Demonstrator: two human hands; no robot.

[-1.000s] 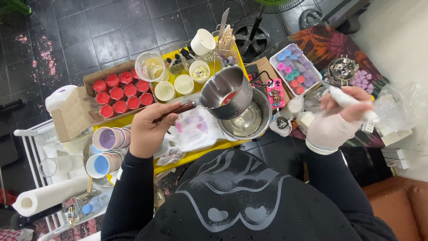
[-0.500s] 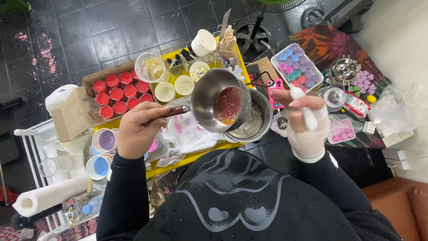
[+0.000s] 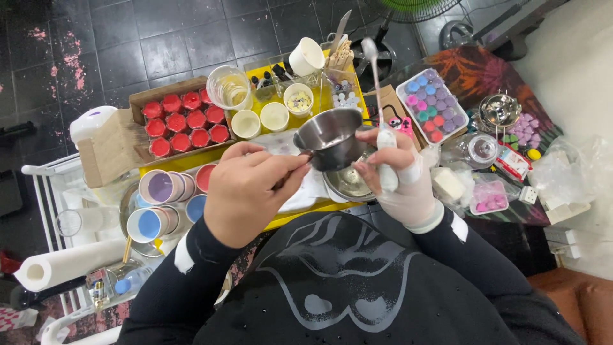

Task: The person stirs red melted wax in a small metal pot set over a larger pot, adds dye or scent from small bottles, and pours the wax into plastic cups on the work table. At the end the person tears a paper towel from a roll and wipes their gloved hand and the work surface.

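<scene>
The left hand [image 3: 246, 191] grips the handle of a small tilted steel saucepan [image 3: 329, 137]; just beside it, the gloved right hand [image 3: 399, 176] clasps a long-handled metal spoon [image 3: 377, 83] upright.

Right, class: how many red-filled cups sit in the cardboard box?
10. They fill the cardboard box left of the yellow tray: five red cups along the back row, five along the front row. None seems hidden.
</scene>
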